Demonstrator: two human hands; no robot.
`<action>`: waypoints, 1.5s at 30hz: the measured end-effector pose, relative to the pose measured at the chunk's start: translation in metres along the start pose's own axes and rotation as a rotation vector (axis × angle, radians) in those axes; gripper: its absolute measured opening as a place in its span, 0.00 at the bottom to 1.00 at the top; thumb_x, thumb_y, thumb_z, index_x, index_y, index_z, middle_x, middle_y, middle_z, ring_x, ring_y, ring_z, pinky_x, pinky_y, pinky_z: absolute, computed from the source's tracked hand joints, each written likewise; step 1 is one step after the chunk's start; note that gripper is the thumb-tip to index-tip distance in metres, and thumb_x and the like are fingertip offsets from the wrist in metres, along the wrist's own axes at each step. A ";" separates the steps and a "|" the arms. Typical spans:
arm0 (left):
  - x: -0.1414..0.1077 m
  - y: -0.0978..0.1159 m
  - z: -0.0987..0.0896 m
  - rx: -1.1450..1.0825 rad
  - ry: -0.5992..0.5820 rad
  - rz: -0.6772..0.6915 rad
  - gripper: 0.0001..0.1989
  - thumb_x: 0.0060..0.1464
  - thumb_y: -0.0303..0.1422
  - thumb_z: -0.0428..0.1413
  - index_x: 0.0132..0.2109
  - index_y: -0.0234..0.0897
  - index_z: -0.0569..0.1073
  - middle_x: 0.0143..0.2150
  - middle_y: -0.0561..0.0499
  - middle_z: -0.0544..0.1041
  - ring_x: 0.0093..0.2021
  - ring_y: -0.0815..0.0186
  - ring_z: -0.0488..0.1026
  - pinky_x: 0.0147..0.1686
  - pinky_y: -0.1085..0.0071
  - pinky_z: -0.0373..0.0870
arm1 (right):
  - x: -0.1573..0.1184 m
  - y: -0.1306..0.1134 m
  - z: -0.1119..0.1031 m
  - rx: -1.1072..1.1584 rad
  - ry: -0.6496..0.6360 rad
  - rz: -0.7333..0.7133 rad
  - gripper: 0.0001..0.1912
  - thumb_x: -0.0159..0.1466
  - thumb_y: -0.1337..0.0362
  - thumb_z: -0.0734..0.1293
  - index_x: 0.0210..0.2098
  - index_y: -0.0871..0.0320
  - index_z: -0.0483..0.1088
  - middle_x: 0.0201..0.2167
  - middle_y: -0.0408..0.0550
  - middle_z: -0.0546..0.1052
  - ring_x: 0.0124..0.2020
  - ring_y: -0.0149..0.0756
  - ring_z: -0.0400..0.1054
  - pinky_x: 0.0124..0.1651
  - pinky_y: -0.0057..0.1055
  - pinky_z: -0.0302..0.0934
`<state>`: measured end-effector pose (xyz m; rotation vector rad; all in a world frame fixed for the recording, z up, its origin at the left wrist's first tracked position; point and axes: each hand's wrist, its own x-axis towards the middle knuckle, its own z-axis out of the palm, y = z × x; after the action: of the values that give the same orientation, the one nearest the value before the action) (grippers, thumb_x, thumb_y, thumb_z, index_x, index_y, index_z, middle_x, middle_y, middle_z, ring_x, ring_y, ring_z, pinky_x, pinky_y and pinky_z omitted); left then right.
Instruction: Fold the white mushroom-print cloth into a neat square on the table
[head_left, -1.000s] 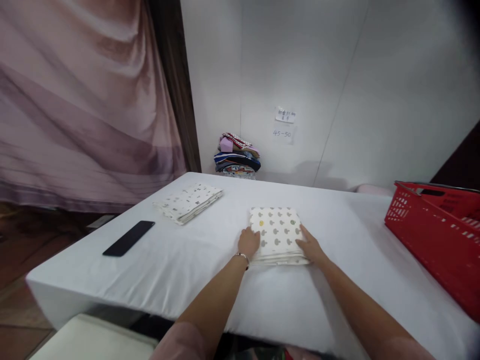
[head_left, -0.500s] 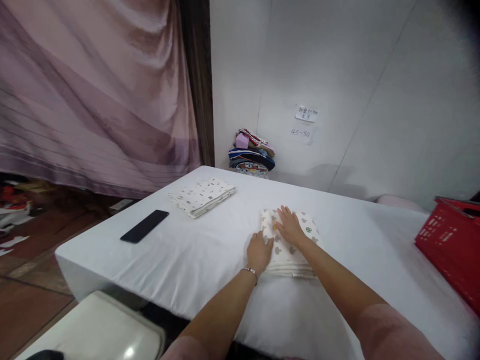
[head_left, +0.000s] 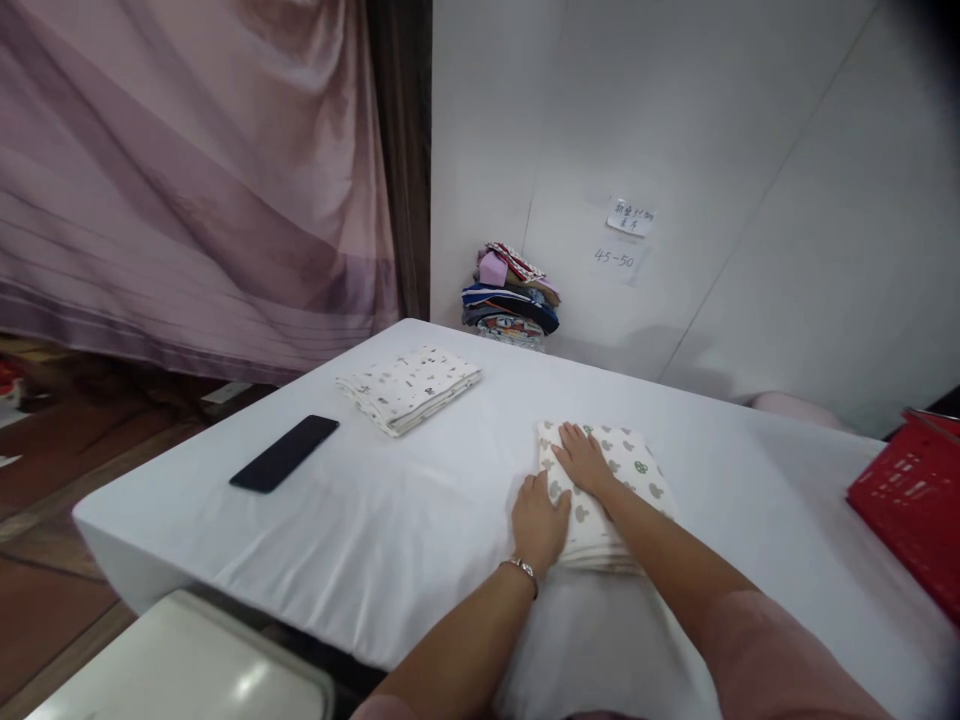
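Note:
A folded white cloth [head_left: 634, 470] with grey and green prints lies on the white-covered table [head_left: 420, 530], its layers stacked along the near edge. Flat on its upper left part rests my right hand [head_left: 583, 460], fingers stretched out. My left hand [head_left: 538, 520], with a bracelet on the wrist, touches the cloth's left edge, thumb apart from the fingers. To the left lies a second folded cloth [head_left: 412, 388], white with small dark prints, which neither hand touches.
A black phone [head_left: 285, 453] lies near the table's left side. A red plastic basket [head_left: 911, 500] stands at the right edge. Folded clothes [head_left: 510, 295] are piled by the wall behind. A white stool or chair seat [head_left: 187, 665] sits at the near left.
My right hand has slid toward the left edge of the printed cloth, uncovering more of its middle. My left hand stays at the left edge. The whole view has shifted slightly.

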<state>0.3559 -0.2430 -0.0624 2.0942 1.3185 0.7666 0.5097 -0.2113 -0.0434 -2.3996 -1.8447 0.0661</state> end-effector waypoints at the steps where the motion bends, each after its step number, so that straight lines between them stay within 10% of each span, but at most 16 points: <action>1: -0.001 0.000 -0.001 -0.015 0.005 0.007 0.23 0.55 0.40 0.50 0.56 0.35 0.65 0.51 0.42 0.70 0.53 0.59 0.65 0.52 0.66 0.60 | 0.000 0.000 -0.002 0.012 -0.008 0.005 0.30 0.67 0.53 0.47 0.65 0.62 0.47 0.67 0.50 0.46 0.67 0.40 0.36 0.65 0.43 0.33; 9: -0.003 0.001 -0.007 -0.124 0.017 0.034 0.20 0.55 0.38 0.49 0.53 0.34 0.67 0.46 0.43 0.71 0.49 0.59 0.67 0.50 0.65 0.61 | -0.050 0.011 -0.023 0.071 -0.090 0.069 0.30 0.66 0.51 0.48 0.64 0.57 0.51 0.67 0.51 0.47 0.67 0.43 0.36 0.64 0.48 0.37; 17: -0.005 -0.001 -0.012 -0.215 -0.039 0.036 0.19 0.54 0.36 0.50 0.52 0.35 0.67 0.47 0.44 0.71 0.50 0.59 0.66 0.51 0.66 0.60 | -0.142 0.059 0.006 -0.152 0.079 0.201 0.29 0.67 0.50 0.47 0.63 0.53 0.53 0.65 0.47 0.52 0.66 0.42 0.41 0.64 0.49 0.40; 45: 0.005 -0.009 -0.017 -0.185 -0.052 0.072 0.19 0.55 0.40 0.49 0.49 0.35 0.68 0.46 0.44 0.72 0.48 0.60 0.68 0.48 0.67 0.62 | -0.134 0.032 -0.006 -0.103 0.089 0.237 0.27 0.68 0.53 0.49 0.63 0.53 0.54 0.65 0.47 0.52 0.66 0.40 0.41 0.64 0.45 0.36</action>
<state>0.3401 -0.2328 -0.0565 2.0085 1.1059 0.8255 0.5067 -0.3491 -0.0460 -2.6335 -1.5553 -0.1168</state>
